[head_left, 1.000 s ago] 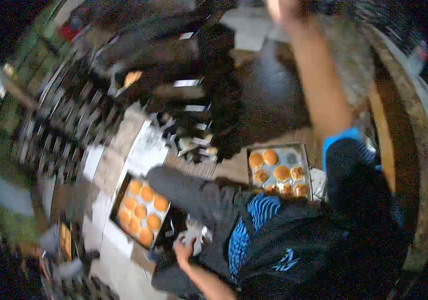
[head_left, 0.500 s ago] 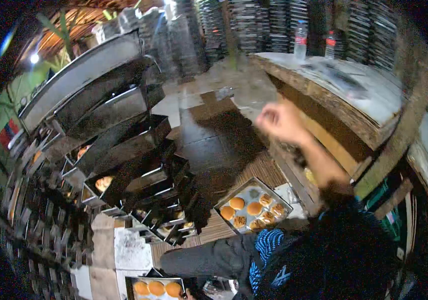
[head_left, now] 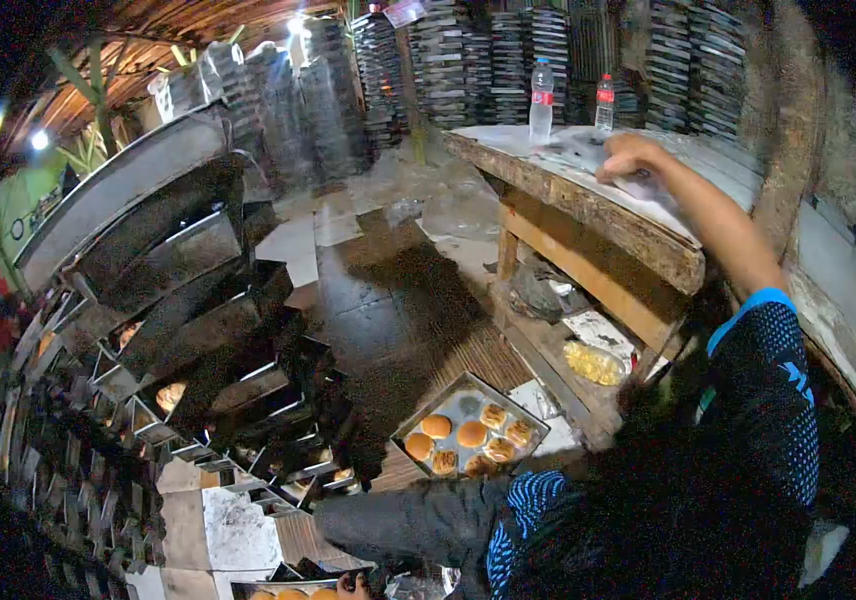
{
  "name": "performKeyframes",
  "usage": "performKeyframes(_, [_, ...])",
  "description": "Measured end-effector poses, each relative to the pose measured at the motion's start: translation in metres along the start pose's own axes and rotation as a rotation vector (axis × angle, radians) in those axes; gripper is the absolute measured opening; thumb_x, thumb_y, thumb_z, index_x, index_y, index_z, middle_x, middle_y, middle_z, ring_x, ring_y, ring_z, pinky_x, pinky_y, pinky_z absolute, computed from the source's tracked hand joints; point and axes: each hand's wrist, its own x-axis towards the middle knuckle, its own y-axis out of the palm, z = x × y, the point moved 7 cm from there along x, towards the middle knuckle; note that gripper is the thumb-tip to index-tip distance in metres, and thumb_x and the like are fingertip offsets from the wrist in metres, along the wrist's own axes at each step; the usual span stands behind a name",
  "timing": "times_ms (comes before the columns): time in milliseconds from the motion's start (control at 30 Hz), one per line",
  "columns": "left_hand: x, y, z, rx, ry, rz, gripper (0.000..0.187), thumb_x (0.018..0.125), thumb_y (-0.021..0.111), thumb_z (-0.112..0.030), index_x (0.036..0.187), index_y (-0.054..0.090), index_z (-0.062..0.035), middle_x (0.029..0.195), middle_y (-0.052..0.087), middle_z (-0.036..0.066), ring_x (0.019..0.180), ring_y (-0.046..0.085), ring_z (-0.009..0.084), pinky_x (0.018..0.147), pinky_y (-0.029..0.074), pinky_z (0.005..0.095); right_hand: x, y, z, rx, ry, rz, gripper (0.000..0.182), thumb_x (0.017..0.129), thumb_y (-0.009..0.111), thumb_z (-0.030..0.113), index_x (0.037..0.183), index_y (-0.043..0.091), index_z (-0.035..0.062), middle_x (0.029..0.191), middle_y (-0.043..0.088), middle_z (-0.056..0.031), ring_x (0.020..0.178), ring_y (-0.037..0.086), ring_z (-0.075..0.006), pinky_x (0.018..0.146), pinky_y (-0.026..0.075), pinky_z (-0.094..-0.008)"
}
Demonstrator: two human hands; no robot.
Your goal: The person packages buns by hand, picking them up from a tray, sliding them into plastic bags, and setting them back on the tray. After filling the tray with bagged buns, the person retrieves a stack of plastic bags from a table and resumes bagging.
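Observation:
My right hand (head_left: 633,158) reaches out over the top of the wooden table (head_left: 588,195), its fingers curled together. Whatever they may hold is hidden. Near it on the table stand a clear bottle with a blue cap (head_left: 541,105) and a smaller bottle with a red cap (head_left: 605,104). At the bottom edge, my left hand (head_left: 352,587) grips the rim of a baking tray of round golden buns (head_left: 290,594), mostly cut off by the frame. A second baking tray (head_left: 410,425) lies on the floor beside my leg, holding several buns, some plain and some with brown toppings.
Stacked dark metal trays (head_left: 248,390) rise on the left, some with bread inside. A plate of yellow food (head_left: 594,363) and a dark plastic bag (head_left: 538,290) sit on the table's lower shelf. More tray stacks (head_left: 438,75) line the back wall.
My right hand has moved up and right, from in front of the table to over its top. The view has shifted, bringing the lower shelf into sight; the left hand stays at its tray.

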Motion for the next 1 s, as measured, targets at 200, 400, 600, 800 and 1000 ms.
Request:
performKeyframes(200, [-0.006, -0.008, -0.009, 0.298, 0.048, -0.16, 0.035, 0.085, 0.065, -0.01, 0.116, 0.056, 0.0031, 0.103, 0.063, 0.017, 0.083, 0.06, 0.0306, 0.078, 0.052, 0.0392, 0.015, 0.007, 0.001, -0.088, -0.006, -0.1, 0.045, 0.049, 0.07, 0.026, 0.082, 0.07, -0.0034, 0.083, 0.069, -0.0231, 0.075, 0.068, -0.0324, 0.066, 0.054, -0.0432])
performKeyframes(400, [-0.007, -0.013, -0.019, 0.541, 0.098, -0.238, 0.034, 0.084, 0.066, -0.011, 0.113, 0.057, 0.0023, 0.099, 0.062, 0.015, 0.081, 0.058, 0.0279, 0.076, 0.051, 0.0374, 0.024, 0.0, -0.034, -0.03, -0.301, -0.182, 0.05, 0.048, 0.068, 0.021, 0.091, 0.067, -0.0037, 0.083, 0.068, -0.0215, 0.076, 0.067, -0.0323, 0.068, 0.053, -0.041])
performKeyframes(600, [-0.005, -0.014, -0.026, 0.666, 0.128, -0.296, 0.032, 0.083, 0.068, -0.013, 0.11, 0.058, 0.0015, 0.095, 0.06, 0.012, 0.078, 0.056, 0.0251, 0.075, 0.05, 0.0355, 0.014, -0.012, -0.033, -0.083, -0.424, -0.207, 0.039, 0.053, 0.062, 0.008, 0.09, 0.066, -0.004, 0.086, 0.064, -0.0267, 0.084, 0.063, -0.0421, 0.073, 0.051, -0.0441])
performKeyframes(800, [-0.009, -0.021, -0.033, 0.746, 0.149, -0.339, 0.031, 0.083, 0.07, -0.014, 0.108, 0.058, 0.0006, 0.09, 0.059, 0.01, 0.076, 0.055, 0.0224, 0.073, 0.049, 0.0337, 0.001, -0.075, -0.04, -0.189, -0.21, -0.423, 0.028, 0.058, 0.068, 0.007, 0.085, 0.068, -0.0003, 0.089, 0.065, -0.0233, 0.088, 0.063, -0.0401, 0.072, 0.052, -0.0448])
performKeyframes(1000, [-0.012, -0.024, -0.041, 0.814, 0.174, -0.382, 0.03, 0.082, 0.071, -0.016, 0.105, 0.059, -0.0002, 0.086, 0.058, 0.007, 0.073, 0.053, 0.0197, 0.071, 0.048, 0.0318, 0.011, -0.119, -0.078, -0.058, -0.296, -0.642, 0.036, 0.057, 0.068, 0.008, 0.093, 0.069, 0.0032, 0.09, 0.067, -0.021, 0.085, 0.064, -0.0393, 0.075, 0.053, -0.0426])
